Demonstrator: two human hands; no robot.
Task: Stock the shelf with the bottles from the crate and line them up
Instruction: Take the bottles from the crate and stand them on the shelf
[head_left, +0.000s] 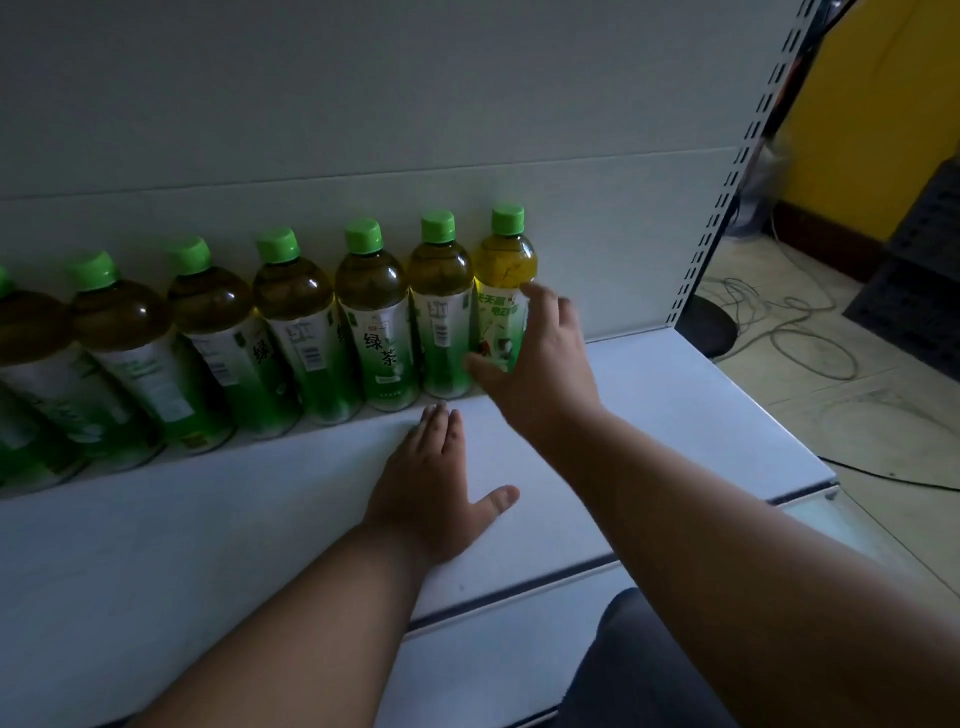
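bottle row (291, 332) walling the back of the shelf (675, 415), bare shelf front and right end open for a hand

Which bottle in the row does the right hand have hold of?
The rightmost bottle, at the row's end. The right hand wraps its label, and its tea looks brighter yellow than the others. The left hand lies flat on the shelf.
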